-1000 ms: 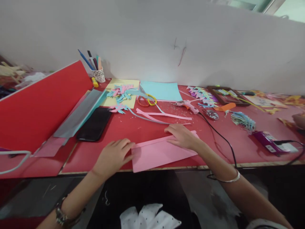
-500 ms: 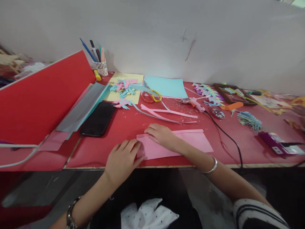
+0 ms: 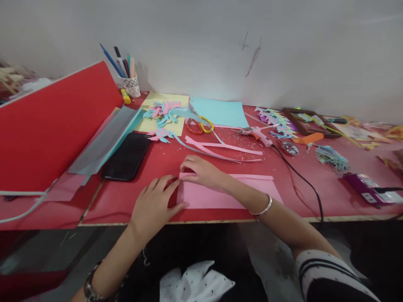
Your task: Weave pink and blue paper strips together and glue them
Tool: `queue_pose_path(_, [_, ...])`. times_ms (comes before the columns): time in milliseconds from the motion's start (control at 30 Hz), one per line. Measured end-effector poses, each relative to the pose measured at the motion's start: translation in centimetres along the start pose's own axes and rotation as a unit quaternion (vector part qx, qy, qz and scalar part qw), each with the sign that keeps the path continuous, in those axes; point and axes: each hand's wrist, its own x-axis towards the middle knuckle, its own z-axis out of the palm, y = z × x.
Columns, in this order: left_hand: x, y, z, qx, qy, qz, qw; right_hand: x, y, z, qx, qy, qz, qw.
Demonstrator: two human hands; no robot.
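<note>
A pink paper sheet (image 3: 217,197) lies near the table's front edge, a narrow strip folded over along its far side. My right hand (image 3: 198,171) has its curled fingers and thumb on the far left corner of that fold. At the sheet's left end rests my left hand (image 3: 157,199), thumb and fingers apart, the fingertips touching the paper's edge. My right forearm crosses over the sheet and hides part of it.
Behind the sheet lie pink paper strips (image 3: 226,147), scissors (image 3: 206,124) and a pink glue gun (image 3: 258,135) with its cord running right. A black phone (image 3: 127,157) and a leaning red board (image 3: 59,126) stand left. A purple power box (image 3: 365,188) sits right.
My right hand has slid left along the fold to the sheet's far left corner. My left hand has moved slightly left, its thumb and index finger wider apart.
</note>
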Motion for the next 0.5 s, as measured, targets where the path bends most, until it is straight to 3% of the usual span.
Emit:
queue_pose_path(200, [-0.2,-0.8,0.9,-0.034,0.009,-0.01,0.999,-0.5,-0.8,-0.5,-0.056,-0.013,-0.002,0.998])
queue_pose_path(333, [-0.2,-1.0,1.2,-0.063,-0.004,-0.028,0.998,-1.1,-1.0,-1.1,-0.01,-0.036,-0.041,0.998])
queue_pose_path(500, [-0.3,-1.0,1.4,-0.062,-0.006,-0.033,0.998,-1.2,-0.5,-0.7,-0.05,-0.024,0.004,0.998])
